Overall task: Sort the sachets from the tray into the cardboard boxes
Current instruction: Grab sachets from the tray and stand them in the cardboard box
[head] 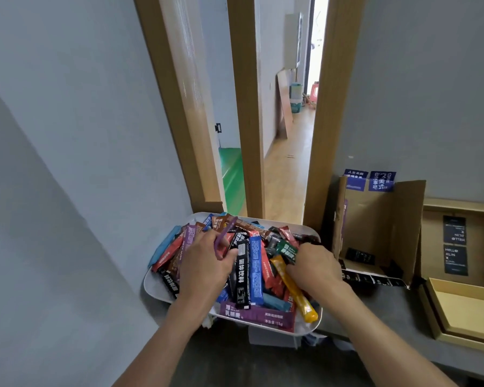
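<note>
The left hand (204, 263) pinched a purple sachet (226, 233) above the heaped tray (157, 286). The right hand (316, 268), fingers curled, dug among the sachets; its grip could not be told.

Glossy foil-like sachets (256, 270) fill a smooth white plastic tray (157, 286); matt brown cardboard box (380, 219); wooden doorframe (327, 107).

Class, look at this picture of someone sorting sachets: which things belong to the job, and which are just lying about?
Part of the job: white tray; heap of sachets; left hand holding a purple sachet; right hand; open cardboard box; tan box.

Just lying about: green mat; leaning board; pink stool.
</note>
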`<state>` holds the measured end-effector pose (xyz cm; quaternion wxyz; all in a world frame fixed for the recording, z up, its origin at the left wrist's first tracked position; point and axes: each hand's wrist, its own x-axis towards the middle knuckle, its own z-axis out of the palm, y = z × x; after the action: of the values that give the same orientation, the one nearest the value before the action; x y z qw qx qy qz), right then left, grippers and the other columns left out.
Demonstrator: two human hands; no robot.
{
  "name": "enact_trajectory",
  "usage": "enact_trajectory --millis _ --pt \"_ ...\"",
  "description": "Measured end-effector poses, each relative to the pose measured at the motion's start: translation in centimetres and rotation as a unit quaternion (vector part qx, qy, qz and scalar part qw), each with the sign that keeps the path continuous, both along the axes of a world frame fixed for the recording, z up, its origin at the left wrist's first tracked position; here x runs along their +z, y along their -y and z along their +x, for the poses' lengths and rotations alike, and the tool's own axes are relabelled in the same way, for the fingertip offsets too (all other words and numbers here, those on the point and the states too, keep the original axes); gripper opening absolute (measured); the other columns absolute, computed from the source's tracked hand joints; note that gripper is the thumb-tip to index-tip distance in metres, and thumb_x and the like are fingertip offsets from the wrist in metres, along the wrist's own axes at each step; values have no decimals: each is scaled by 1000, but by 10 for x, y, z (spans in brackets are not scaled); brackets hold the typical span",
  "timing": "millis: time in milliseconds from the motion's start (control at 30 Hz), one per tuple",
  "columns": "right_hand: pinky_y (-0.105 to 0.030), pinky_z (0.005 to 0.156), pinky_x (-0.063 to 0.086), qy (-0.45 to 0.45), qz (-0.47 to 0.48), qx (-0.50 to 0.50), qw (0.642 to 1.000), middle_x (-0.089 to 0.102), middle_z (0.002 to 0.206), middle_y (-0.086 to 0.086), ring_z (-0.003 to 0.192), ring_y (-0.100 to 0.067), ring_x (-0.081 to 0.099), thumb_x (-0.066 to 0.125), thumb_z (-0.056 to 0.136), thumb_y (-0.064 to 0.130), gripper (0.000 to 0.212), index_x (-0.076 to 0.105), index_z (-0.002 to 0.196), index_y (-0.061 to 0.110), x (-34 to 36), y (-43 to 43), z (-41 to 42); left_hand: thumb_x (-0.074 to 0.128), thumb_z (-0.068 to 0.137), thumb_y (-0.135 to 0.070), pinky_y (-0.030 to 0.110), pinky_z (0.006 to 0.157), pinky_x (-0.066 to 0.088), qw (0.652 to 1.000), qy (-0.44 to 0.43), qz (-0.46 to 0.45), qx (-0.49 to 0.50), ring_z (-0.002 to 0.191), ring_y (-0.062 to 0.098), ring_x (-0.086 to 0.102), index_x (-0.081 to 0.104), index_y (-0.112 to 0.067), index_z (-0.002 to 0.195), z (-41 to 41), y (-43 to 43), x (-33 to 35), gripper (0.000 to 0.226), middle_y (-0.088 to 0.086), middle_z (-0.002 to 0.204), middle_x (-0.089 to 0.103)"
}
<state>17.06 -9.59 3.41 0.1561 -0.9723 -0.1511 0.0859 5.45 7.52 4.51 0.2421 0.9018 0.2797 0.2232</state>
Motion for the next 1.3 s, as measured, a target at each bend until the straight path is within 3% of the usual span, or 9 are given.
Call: enact_trajectory --millis 133,200,300,467,600,767,1000,1200,1300 --pt "-26 47 36 24 57 -9 998 55 71 8 59 -9 50 62 96 43 31 49 74 25 3 -1 1 65 84 -70 26 75 58 993 -84 76 -26 82 5 62 57 -30 100 1 26 -12 44 -13 91 61" --pt "-29 52 46 20 108 -17 994 62 75 4 63 -14 59 58 96 44 24 56 88 22 8 -3 2 60 82 -77 32 84 59 985 -115 130 -17 97 13 65 57 -25 116 6 33 -15 62 -7 106 64" --pt "-38 65 57 17 159 -24 987 70 93 -3 78 -25 68 55 97 46 33 54 113 17 14 -4 3 60 83 -77 35 92 56 976 -146 159 -6 114 21 63 53 -18 132 16 40 -15 77 3 122 64" --pt "-34 69 59 -37 89 -3 995 70 98 2 87 -18 70 78 82 52 51 58 116 20 6 1 -4 64 89 -64 33 82 58 979 -147 142 -1 103 20 68 52 -18 125 24 45 -11 60 2 113 67" --pt "-33 71 58 -46 46 1 998 70 100 0 90 -20 69 73 87 52 43 67 113 18 -6 2 -13 70 88 -56 34 81 56 983 -135 122 7 101 21 70 47 -18 130 26 46 -10 61 1 110 70" --pt "-32 76 57 -42 29 -10 999 70 108 -1 97 -20 69 83 79 49 53 64 117 17 -16 2 -20 75 87 -46 26 68 52 987 -117 106 -4 89 16 71 46 -23 120 25 46 -14 49 -5 99 70" --pt "-32 79 60 -62 70 -29 995 71 106 2 95 -17 69 85 73 54 61 64 118 19 -20 3 -20 71 85 -52 30 72 60 989 -99 106 -1 88 15 71 40 -26 117 25 49 -24 51 -5 100 69" --pt "-24 52 46 -81 116 -45 989 69 84 6 69 -7 64 72 88 49 31 68 99 21 -8 7 -11 71 87 -46 27 70 61 992 -93 85 -14 86 13 72 41 -27 113 25 46 -25 43 -5 100 70" --pt "-27 57 51 -94 142 -35 985 70 81 6 69 -9 67 65 93 49 26 63 88 23 1 6 -3 72 87 -47 19 57 51 997 -74 21 -13 73 4 66 44 -29 107 22 44 -17 38 -11 88 66"
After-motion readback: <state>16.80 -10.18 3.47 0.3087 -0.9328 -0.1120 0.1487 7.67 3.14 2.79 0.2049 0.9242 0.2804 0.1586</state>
